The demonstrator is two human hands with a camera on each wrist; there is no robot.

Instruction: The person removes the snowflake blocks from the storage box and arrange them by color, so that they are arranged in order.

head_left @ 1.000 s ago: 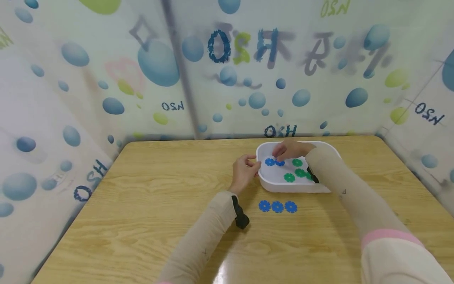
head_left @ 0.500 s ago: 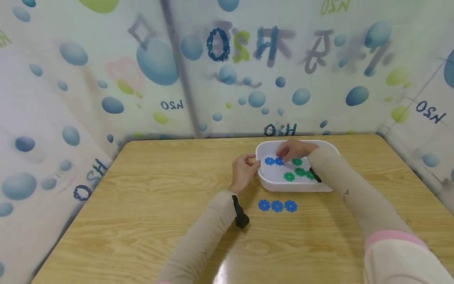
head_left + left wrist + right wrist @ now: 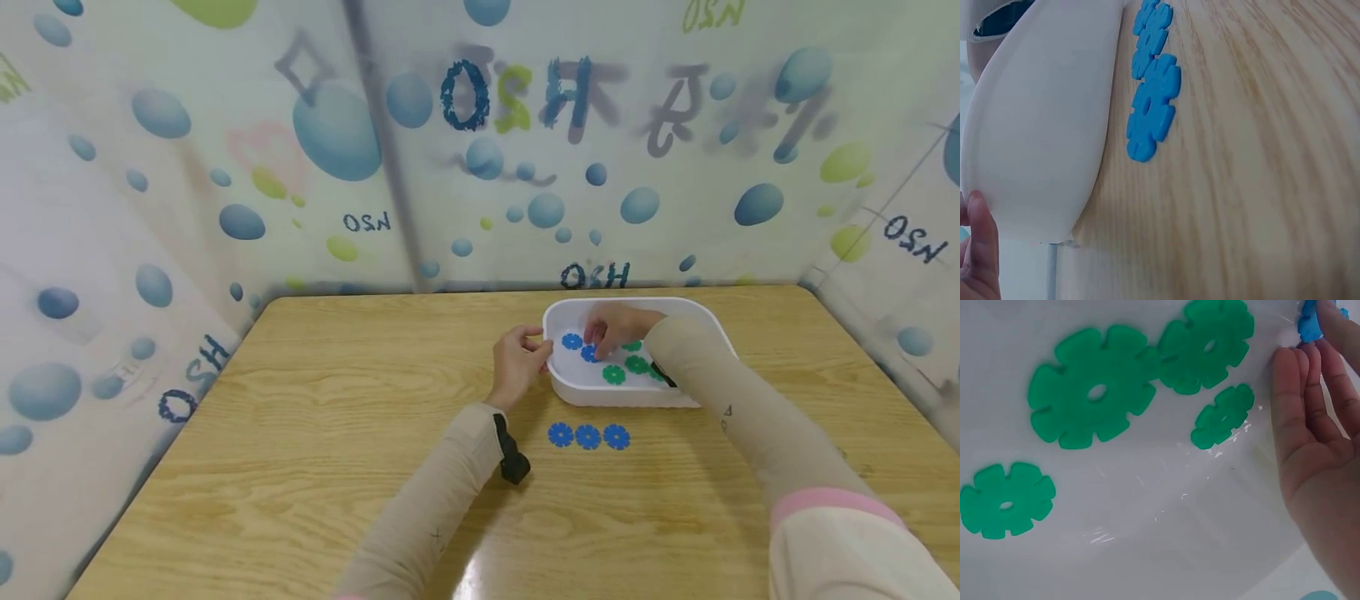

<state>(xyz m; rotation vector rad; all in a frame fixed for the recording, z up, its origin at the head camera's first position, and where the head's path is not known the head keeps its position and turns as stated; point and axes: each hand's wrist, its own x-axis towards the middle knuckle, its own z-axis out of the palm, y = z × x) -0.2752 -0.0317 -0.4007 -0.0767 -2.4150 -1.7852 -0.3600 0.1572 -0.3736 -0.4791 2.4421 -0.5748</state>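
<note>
A white plastic tray (image 3: 637, 395) stands on the table, with my left hand (image 3: 517, 362) gripping its left end. In the left wrist view, a finger (image 3: 984, 234) lies against the tray's outer wall. Inside the tray, my right hand (image 3: 617, 327) pinches a blue interlocking disc (image 3: 589, 354); the right wrist view shows that blue disc partly hidden behind the thumb. Another blue disc (image 3: 572, 341) lies to its left. Several green discs (image 3: 1093, 387) rest on the tray floor, some partly covered by the right hand and forearm in the head view.
Three blue discs (image 3: 588, 437) lie in a row on the wooden table (image 3: 337, 392), in front of the tray. A patterned curtain (image 3: 480, 225) rises behind the table's far edge. Black straps (image 3: 513, 454) circle the wrists.
My right hand has shifted slightly, and the blue disc at its fingertips has slid toward me, away from the disc beside it. The left hand has stayed at the tray's end.
</note>
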